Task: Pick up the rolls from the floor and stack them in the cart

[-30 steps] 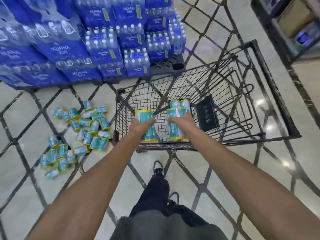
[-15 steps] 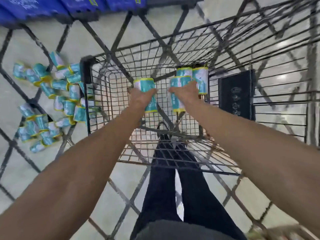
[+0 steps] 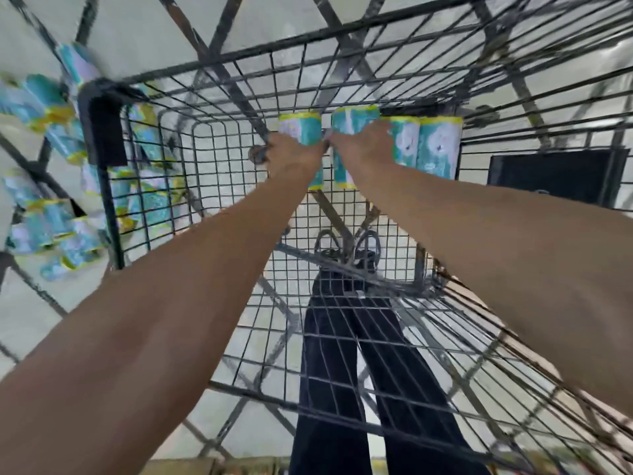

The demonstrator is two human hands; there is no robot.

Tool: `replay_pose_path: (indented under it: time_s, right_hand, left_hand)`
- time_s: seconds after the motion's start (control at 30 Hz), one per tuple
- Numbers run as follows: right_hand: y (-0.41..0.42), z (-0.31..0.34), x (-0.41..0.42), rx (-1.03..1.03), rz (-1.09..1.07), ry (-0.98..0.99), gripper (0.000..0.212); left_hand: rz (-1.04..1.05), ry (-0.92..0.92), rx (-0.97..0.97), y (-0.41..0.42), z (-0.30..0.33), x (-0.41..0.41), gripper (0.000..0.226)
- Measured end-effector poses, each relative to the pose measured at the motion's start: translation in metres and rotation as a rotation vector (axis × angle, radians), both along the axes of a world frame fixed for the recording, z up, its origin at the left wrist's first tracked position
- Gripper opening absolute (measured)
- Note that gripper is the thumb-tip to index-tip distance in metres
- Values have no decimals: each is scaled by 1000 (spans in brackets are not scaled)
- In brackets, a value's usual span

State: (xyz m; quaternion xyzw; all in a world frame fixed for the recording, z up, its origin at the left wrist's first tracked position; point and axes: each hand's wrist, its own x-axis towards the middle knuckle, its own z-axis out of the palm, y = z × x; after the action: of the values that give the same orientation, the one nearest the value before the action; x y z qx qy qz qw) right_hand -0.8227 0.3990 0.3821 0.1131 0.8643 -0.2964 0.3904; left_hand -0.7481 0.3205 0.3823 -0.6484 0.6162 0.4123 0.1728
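Lower into the wire cart (image 3: 212, 234) now, your left hand (image 3: 294, 156) and right hand (image 3: 363, 145) each apparently grip a teal roll (image 3: 301, 126) at upper centre.

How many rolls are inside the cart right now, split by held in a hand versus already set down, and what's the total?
Rolls held in a grip: 2, one in the left hand and one in the right hand.
Rolls already standing in the cart: 2, the pair beside the right hand.
Total in the cart: 4.
The rolls on the floor are too blurred to count.
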Motion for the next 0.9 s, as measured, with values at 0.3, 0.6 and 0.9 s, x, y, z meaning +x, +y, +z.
replay_pose_path:
  time_s: [0.3,0.6,0.9]
  right_hand:
    - [9,3,2,89,25,41,90]
    - [63,50,9,95,225,88,59]
    - [116,216,67,74,659,270,52]
  left_hand:
    - [-11,39,0,6,-8,3,91]
    - [-68,221,25,19,30,19,48]
    - [-319,264,-85,29,182,92,50]
